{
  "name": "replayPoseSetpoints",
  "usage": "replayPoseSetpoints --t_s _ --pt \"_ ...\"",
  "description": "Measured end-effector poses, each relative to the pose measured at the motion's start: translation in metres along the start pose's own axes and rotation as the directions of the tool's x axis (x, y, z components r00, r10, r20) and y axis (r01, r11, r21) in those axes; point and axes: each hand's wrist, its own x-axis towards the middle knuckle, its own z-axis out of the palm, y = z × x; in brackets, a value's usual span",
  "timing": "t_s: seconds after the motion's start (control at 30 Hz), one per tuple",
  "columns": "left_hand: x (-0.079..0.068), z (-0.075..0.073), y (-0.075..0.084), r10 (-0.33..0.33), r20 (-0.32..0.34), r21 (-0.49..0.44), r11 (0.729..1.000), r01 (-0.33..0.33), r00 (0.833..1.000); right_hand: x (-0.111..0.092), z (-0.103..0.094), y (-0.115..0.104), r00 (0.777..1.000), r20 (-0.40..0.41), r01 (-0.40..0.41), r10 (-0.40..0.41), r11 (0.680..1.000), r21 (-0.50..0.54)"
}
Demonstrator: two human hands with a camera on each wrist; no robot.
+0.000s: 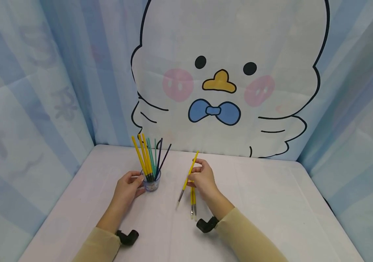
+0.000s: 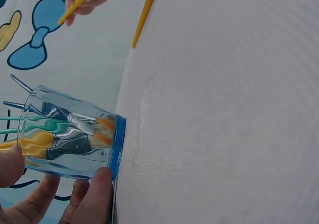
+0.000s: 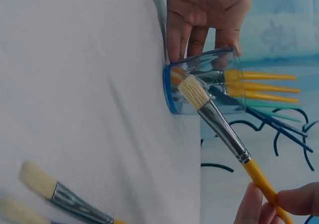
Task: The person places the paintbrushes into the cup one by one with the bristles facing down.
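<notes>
My left hand point(image 1: 127, 188) holds a clear cup point(image 1: 151, 186) with a blue base, thumb near the rim and fingers along its side. The cup stands upright on the table with yellow, teal and dark blue paintbrushes point(image 1: 148, 160) in it, bristles down. Between thumb and fingers, my right hand point(image 1: 204, 178) pinches a yellow-handled paintbrush point(image 3: 227, 137). Its pale, flat bristles point down toward the table, to the right of the cup. Below that hand lie two more yellow paintbrushes point(image 1: 193, 200), side by side, their upper ends partly hidden by the fingers.
A pale cloth point(image 1: 255, 207) covers the table. Behind it hangs a curtain point(image 1: 219, 134) printed with a cartoon figure in a blue bow tie, with blue-striped curtains point(image 1: 26, 109) at the sides. Black wrist mounts point(image 1: 207, 224) stick out by both sleeves.
</notes>
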Motion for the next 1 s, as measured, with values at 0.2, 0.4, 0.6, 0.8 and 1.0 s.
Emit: replayPoseSetpoints --t_s 0.2,0.4,0.6,0.8,1.0 --pt "-0.001 0.0 0.0 0.006 0.002 -0.002 1.0 -0.006 1.0 -0.004 0.015 -0.005 0.996 -0.054 0.076 -0.07 0.99 0.12" --pt "0.001 0.0 -0.001 0.002 0.004 -0.003 1.0 -0.002 1.0 -0.004 0.027 -0.008 0.987 -0.095 0.145 -0.127 0.965 0.217" --pt "0.002 0.001 -0.001 -0.001 0.0 -0.003 1.0 0.001 1.0 -0.008 0.036 -0.012 0.979 -0.106 0.196 -0.172 0.939 0.281" --pt "0.001 0.001 -0.001 0.008 -0.005 -0.005 1.0 -0.008 1.0 -0.011 0.044 -0.019 0.972 -0.108 0.233 -0.209 0.913 0.334" --pt "0.001 0.001 0.001 0.011 0.0 -0.003 1.0 -0.011 1.0 -0.009 0.056 -0.023 0.96 -0.14 0.28 -0.244 0.879 0.386"
